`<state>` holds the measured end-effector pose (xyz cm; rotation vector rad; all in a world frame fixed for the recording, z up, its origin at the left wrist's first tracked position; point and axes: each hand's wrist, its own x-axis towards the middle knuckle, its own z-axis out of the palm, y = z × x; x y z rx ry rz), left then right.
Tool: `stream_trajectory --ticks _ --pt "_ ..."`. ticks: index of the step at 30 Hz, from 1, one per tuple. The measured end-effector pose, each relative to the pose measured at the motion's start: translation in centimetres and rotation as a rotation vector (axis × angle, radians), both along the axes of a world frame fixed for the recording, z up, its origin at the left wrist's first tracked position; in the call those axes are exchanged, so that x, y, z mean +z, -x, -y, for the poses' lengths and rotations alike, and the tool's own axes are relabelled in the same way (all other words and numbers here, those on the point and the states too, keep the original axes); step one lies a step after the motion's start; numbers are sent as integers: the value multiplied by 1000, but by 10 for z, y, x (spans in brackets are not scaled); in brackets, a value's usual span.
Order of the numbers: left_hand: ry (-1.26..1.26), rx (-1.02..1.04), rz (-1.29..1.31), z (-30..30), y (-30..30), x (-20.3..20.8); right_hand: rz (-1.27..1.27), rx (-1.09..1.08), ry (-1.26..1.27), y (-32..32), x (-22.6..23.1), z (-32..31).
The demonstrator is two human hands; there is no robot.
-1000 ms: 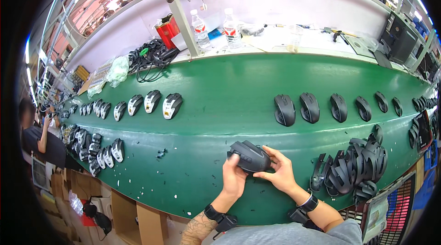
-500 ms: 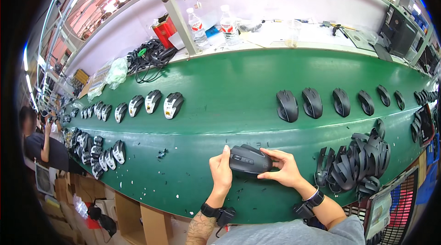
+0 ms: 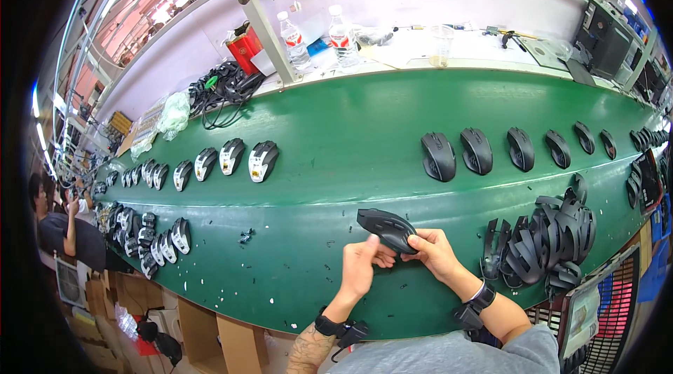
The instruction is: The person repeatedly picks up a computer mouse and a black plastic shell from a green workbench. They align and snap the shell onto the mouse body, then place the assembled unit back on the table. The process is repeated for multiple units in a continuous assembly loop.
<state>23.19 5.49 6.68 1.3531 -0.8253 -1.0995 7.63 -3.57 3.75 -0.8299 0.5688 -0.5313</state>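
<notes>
A black computer mouse [image 3: 384, 229] is held up over the green bench, tilted so its side with the thumb grip faces me. My right hand [image 3: 438, 256] grips its rear right end between thumb and fingers. At the near lower edge, my left hand [image 3: 359, 267] has its thumb against the mouse and its fingers curled beneath, partly hidden. To the right lies a heap of curved black mouse shell parts [image 3: 550, 241]. Beyond my hands, a row of black mice [image 3: 477, 151] stands on the bench's right half.
Mice with white-and-black bodies [image 3: 263, 161] line the left half, with more clustered [image 3: 168, 239] nearer. Small screws [image 3: 246, 235] and dark bits dot the green bench [image 3: 315, 121]. Bottles [image 3: 343, 37] and tangled cables [image 3: 228, 86] sit at the back. A co-worker [image 3: 59, 227] is far left.
The mouse has turned from lying level to tilted, its side now toward me. My left hand has moved from its left end to its near lower edge.
</notes>
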Motion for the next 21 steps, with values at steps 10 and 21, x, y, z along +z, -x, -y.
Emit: stream_trajectory --ticks 10,21 --pt "-3 -58 82 50 -13 -16 -42 -407 374 -10 3 -13" --pt "-85 139 1284 131 -35 5 -142 -477 1179 1 20 -26"
